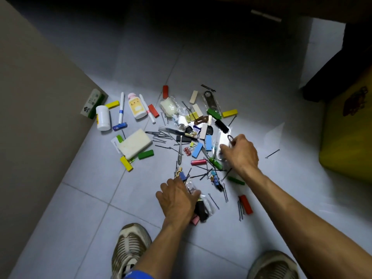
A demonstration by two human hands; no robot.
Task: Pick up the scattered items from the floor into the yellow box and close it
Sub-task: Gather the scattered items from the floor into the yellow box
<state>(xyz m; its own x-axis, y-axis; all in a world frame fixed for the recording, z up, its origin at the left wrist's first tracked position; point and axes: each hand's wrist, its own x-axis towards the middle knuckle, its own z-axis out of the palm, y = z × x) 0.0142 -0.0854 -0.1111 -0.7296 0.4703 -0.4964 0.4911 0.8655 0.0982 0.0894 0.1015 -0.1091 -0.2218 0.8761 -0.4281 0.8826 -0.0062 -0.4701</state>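
Many small items lie scattered on the tiled floor (80, 208): coloured blocks, hairpins, binder clips, pens, two white bottles (103, 120) and a white soap-like bar (135, 143). The yellow box (348, 133) stands at the right edge, partly cut off. My right hand (240, 153) grips a clear plastic packet with a metal bottle opener (226, 141) in it. My left hand (177, 200) is curled over a handful of small things near my feet: a clear bag, a black piece and a pink piece (194, 220).
A beige wall (30, 117) borders the floor on the left, with a green-and-white carton (93, 103) leaning on it. Dark furniture (342, 57) stands at the back right. My two shoes (130, 246) are at the bottom.
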